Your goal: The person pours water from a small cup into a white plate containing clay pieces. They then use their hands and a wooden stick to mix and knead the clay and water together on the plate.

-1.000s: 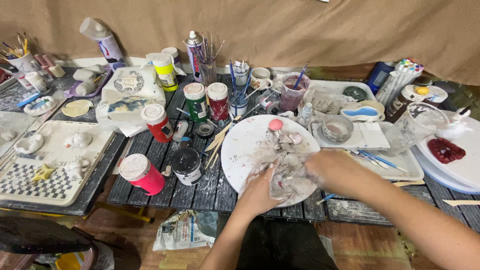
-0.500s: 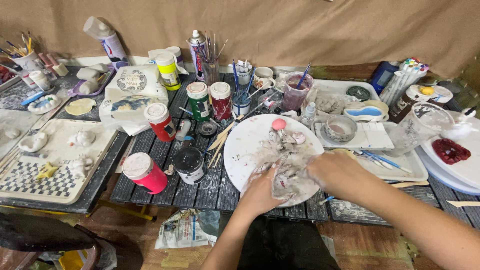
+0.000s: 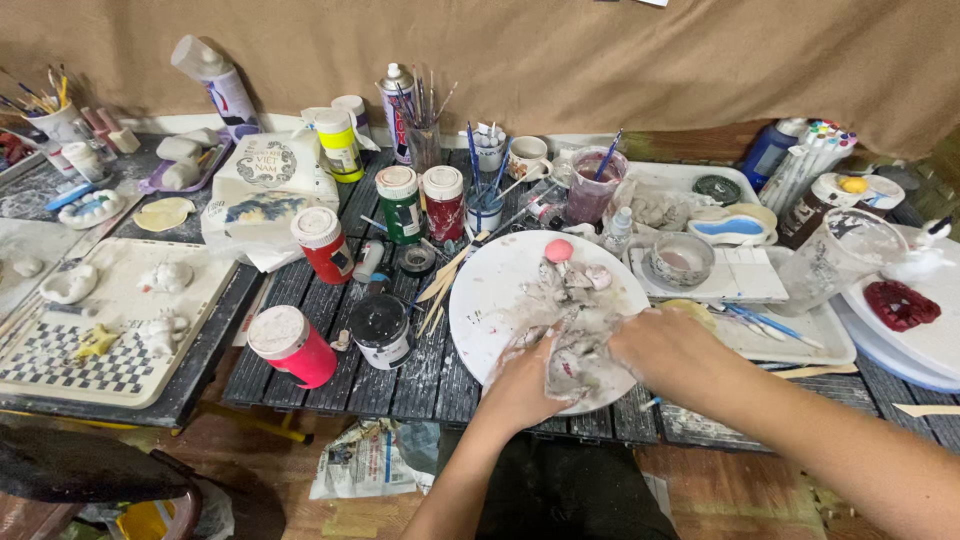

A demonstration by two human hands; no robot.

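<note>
Gripping a crumpled, paint-smeared grey rag (image 3: 572, 352), both hands work over a round white plate (image 3: 480, 300) at the front edge of the dark slatted table (image 3: 330, 385). The left hand (image 3: 522, 385) clasps the rag's near-left edge, fingers curled into the cloth. The right hand (image 3: 672, 352) grasps the rag's right side, fingers bent around it. The rag lies on the plate's near half, bunched between the two hands; grey smears run up the plate toward a small pink blob (image 3: 558, 250) at its far rim.

Left of the plate stand a black jar (image 3: 381, 331), a pink-bodied paint bottle (image 3: 292, 346), a red bottle (image 3: 323, 244), a green bottle (image 3: 399, 204) and a dark red bottle (image 3: 443, 203). Wooden sticks (image 3: 440, 285) lie just beside the plate's left rim. A white tray (image 3: 110, 330) with small plaster figures sits at the far left. Right of the plate, a small bowl (image 3: 682, 260) rests on a white tray (image 3: 800, 330), and blue brushes (image 3: 760, 322) lie near the right hand.
</note>
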